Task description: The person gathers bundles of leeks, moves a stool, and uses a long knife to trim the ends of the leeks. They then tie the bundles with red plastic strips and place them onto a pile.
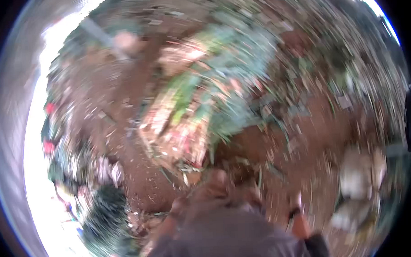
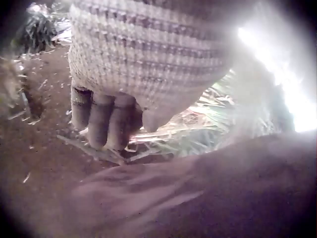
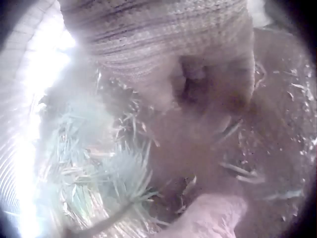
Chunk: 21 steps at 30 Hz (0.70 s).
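Note:
My left hand (image 2: 106,116), in a striped knit glove with darker fingers, hangs loosely curled above the brown ground in the left wrist view. Nothing shows in its fingers. The right hand (image 3: 203,82), in a similar glove, also hangs with bent fingers over the soil, its inner side in deep shade. In the head view, a heap of leafy stalks (image 1: 178,125) with pale reddish ends and long green leaves lies ahead of my body, apart from both hands. Green leaves (image 3: 119,173) show to the left of the right hand. Much of the head view is motion-blurred.
Brown soil (image 1: 139,176) strewn with leaf scraps surrounds the heap. Pale bulky sacks (image 1: 356,177) stand at the right. A dark green leafy mound (image 1: 104,213) sits at the lower left. A grey post-like bar (image 1: 102,37) and a round tan shape (image 1: 128,42) are at the far left.

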Each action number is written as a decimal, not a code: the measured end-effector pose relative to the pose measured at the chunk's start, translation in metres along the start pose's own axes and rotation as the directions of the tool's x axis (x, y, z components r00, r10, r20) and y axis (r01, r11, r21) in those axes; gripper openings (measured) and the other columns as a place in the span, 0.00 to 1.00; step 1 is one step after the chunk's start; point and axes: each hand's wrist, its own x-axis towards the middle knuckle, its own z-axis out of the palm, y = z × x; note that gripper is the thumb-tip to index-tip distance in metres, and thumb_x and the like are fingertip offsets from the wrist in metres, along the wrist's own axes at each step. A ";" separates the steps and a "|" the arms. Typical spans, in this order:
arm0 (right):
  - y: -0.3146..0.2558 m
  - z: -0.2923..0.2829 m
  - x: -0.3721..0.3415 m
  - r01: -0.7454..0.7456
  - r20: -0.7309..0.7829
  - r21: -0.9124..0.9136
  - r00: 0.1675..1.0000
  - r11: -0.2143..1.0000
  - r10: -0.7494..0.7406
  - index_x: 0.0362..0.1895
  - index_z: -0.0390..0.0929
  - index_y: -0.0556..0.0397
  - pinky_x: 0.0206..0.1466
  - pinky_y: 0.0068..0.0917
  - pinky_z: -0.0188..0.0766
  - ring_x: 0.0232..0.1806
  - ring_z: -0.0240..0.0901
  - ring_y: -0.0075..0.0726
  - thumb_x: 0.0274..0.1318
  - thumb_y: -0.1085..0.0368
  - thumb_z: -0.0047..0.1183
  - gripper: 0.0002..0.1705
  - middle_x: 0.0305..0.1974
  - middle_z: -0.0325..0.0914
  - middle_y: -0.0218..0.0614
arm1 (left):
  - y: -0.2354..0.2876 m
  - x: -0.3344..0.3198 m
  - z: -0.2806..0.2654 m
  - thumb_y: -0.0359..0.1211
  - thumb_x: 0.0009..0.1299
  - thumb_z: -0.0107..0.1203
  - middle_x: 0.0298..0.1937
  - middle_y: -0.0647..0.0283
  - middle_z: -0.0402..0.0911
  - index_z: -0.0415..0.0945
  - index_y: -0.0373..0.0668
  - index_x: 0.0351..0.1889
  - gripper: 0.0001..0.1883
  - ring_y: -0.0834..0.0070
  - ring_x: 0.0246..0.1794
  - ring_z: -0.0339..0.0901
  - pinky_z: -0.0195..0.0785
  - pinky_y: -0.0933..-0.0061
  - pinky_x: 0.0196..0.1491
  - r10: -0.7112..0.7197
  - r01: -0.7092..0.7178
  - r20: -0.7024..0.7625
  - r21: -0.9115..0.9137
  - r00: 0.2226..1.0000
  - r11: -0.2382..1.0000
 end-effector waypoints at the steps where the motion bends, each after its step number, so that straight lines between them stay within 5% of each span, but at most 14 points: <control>1: 0.002 -0.012 0.007 -0.015 -0.041 -0.002 0.999 1.000 0.015 0.42 0.80 0.55 0.27 0.21 0.70 0.25 0.74 0.24 0.62 0.57 0.56 0.14 0.29 0.79 0.28 | 0.003 0.001 0.001 0.44 0.72 0.49 0.43 0.57 0.82 0.80 0.43 0.47 0.17 0.68 0.42 0.79 0.73 0.63 0.45 -0.149 0.152 0.081 -0.037 0.986 0.988; 3: -0.023 -0.023 0.035 -0.035 -0.115 0.024 0.993 0.999 0.037 0.43 0.80 0.56 0.28 0.21 0.70 0.25 0.75 0.24 0.62 0.57 0.56 0.15 0.29 0.80 0.28 | 0.022 0.021 0.005 0.44 0.72 0.50 0.41 0.58 0.81 0.79 0.43 0.45 0.16 0.68 0.39 0.78 0.72 0.64 0.42 -0.402 0.400 0.201 0.054 0.893 0.915; 5: -0.071 -0.033 0.073 -0.009 -0.179 0.065 0.984 0.998 0.021 0.44 0.80 0.56 0.28 0.21 0.71 0.26 0.76 0.25 0.62 0.57 0.57 0.16 0.30 0.80 0.29 | 0.047 0.057 0.005 0.43 0.72 0.50 0.39 0.58 0.80 0.78 0.43 0.44 0.15 0.68 0.36 0.77 0.70 0.65 0.39 -0.448 0.440 0.250 0.090 0.858 0.893; 10: -0.149 -0.024 0.115 -0.053 -0.233 0.144 0.969 0.988 0.085 0.44 0.83 0.57 0.26 0.25 0.69 0.26 0.74 0.22 0.61 0.56 0.57 0.17 0.31 0.82 0.32 | 0.107 0.176 -0.010 0.42 0.71 0.50 0.33 0.59 0.78 0.76 0.42 0.40 0.13 0.69 0.30 0.75 0.67 0.67 0.32 -0.440 0.424 0.322 0.123 0.838 0.897; 13: -0.191 -0.019 0.122 -0.283 -0.123 0.030 0.951 0.959 0.284 0.43 0.82 0.54 0.27 0.20 0.72 0.27 0.78 0.24 0.62 0.56 0.56 0.15 0.32 0.82 0.27 | 0.139 0.248 -0.036 0.41 0.71 0.51 0.30 0.60 0.76 0.75 0.42 0.38 0.12 0.69 0.26 0.73 0.65 0.68 0.27 -0.405 0.380 0.342 0.140 0.848 0.914; 17: -0.231 -0.014 0.138 -0.241 -0.102 0.166 0.960 0.956 0.260 0.45 0.81 0.53 0.27 0.21 0.73 0.27 0.79 0.25 0.64 0.54 0.56 0.16 0.32 0.82 0.29 | 0.178 0.346 -0.077 0.40 0.70 0.51 0.25 0.61 0.75 0.73 0.41 0.35 0.11 0.69 0.21 0.71 0.62 0.70 0.22 -0.334 0.288 0.348 0.178 0.876 0.941; 21: -0.250 -0.026 0.144 -0.268 -0.104 0.273 0.947 0.924 0.305 0.48 0.79 0.53 0.30 0.26 0.77 0.29 0.80 0.26 0.65 0.54 0.54 0.17 0.34 0.82 0.30 | 0.211 0.481 -0.137 0.40 0.70 0.52 0.22 0.63 0.74 0.73 0.40 0.34 0.12 0.72 0.18 0.71 0.62 0.72 0.18 -0.286 0.354 0.257 -0.277 0.923 0.893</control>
